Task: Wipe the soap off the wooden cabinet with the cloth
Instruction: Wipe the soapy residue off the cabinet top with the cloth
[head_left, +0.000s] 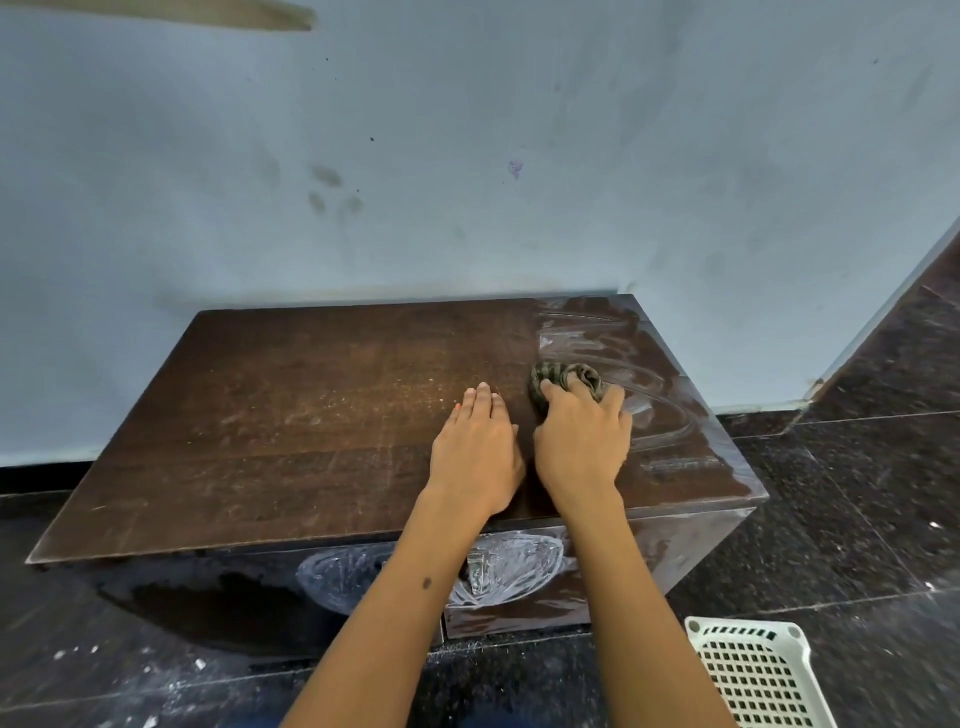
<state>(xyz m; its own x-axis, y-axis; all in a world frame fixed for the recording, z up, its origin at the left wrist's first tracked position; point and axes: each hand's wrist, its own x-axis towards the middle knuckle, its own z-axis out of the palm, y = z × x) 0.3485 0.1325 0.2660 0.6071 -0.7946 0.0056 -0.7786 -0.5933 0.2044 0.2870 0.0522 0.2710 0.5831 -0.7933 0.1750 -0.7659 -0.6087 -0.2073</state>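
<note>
Now, left hand (475, 447) flat, fingers straight, steadying the dark brown wooden cabinet (291, 415); just beside, right hand (582, 441) pinching a bunched grey-brown cloth (563, 379) at the white soap smears (639, 374). Best pressed firmly, swept rightward in overlapping strokes.

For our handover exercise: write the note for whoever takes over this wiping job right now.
Left hand: flat on the cabinet top, holding nothing.
Right hand: pressing the bunched cloth on the top, right of centre.
Done: left and middle of the top look free of soap.
Left: soap streaks on the top's right side and soap smears on the front.
</note>
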